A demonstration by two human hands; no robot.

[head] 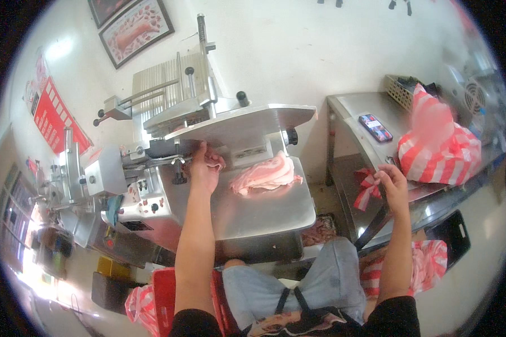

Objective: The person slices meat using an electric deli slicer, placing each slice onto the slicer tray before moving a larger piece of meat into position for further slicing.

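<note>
A metal meat slicer [240, 122] stands before me. My left hand [206, 170] reaches under its raised carriage plate, near the blade area, with a small piece of pink meat [216, 161] in its fingers. Right beside that hand, a folded pile of pale, fatty meat slices [263, 175] lies on the slicer's metal base plate [257, 215]. My right hand [394, 185] is out over the side table's edge, thumb and fingers close together. A red-and-white plastic strip [367, 189] hangs by its fingertips; whether they grip it is unclear.
On the steel side table [350, 103] are a phone [375, 127], a striped plastic bag [440, 147] and a basket [398, 90]. Below sit a tray of meat scraps [318, 231], another striped bag [430, 265] and a red crate [164, 295]. A second machine [69, 189] stands left.
</note>
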